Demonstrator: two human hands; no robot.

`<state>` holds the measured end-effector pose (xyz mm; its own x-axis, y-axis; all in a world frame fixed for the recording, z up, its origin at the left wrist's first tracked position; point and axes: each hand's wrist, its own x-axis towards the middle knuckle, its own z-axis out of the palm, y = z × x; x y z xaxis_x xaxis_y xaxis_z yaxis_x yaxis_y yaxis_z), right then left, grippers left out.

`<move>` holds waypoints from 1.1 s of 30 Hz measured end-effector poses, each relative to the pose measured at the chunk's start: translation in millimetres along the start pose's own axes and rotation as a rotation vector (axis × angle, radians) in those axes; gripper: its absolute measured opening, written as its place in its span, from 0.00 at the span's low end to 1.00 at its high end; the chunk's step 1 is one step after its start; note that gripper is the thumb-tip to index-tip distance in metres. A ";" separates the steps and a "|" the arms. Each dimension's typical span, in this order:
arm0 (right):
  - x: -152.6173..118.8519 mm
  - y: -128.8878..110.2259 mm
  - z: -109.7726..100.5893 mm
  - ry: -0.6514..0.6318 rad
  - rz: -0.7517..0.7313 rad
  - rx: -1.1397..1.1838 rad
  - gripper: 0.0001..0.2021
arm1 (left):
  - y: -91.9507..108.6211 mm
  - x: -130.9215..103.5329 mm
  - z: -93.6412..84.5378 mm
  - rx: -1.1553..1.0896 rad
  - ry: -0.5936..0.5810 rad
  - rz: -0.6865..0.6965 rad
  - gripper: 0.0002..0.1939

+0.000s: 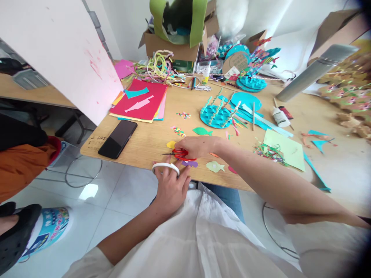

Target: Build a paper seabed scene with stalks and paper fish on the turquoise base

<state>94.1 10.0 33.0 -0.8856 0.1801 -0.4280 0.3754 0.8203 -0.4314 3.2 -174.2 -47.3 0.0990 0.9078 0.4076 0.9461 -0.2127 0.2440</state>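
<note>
My right hand [197, 146] is closed around the red-handled scissors [183, 156], whose blades point left over the table's front edge. Just below it, my left hand [171, 189] carries a white roll of tape [165, 166] looped about its fingers. Its fingertips reach the edge near a purple paper cutout [189, 163]. A yellow paper piece [171, 144] lies partly hidden behind my right hand. Around the hands are a green paper fish [202, 131], a pale green fish [215, 166] and a red piece [232, 170], partly covered by my right forearm.
A black phone [118, 139] and stacked coloured paper [142, 101] lie at left. Behind are confetti piles, a blue disc with twisted stems [216, 117] and a glue bottle [206, 75]. At right are a white bottle [280, 117], green paper [286, 148] and a grey cylinder [315, 71].
</note>
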 end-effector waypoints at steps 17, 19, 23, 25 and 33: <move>2.2 -1.1 -1.4 -0.016 0.007 -0.038 0.05 | -0.7 1.7 1.8 0.058 0.027 0.107 0.17; 2.5 0.6 -0.6 -0.007 -0.008 -0.034 0.05 | -1.0 2.6 1.5 0.060 0.026 0.116 0.17; -1.8 2.1 0.1 0.037 -0.006 -0.003 0.04 | -1.0 4.5 0.1 0.065 0.017 0.112 0.16; -7.6 1.2 -0.6 0.083 0.037 0.009 0.03 | -1.0 5.1 -0.8 0.064 0.005 0.118 0.16; -38.0 -7.3 5.0 0.266 0.079 0.085 0.02 | -1.4 4.9 -2.1 0.073 -0.013 0.123 0.16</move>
<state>126.4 -5.5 48.5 -0.8892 0.3868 -0.2445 0.4576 0.7518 -0.4748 1.7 -170.2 -43.8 0.2190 0.8810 0.4193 0.9465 -0.2963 0.1282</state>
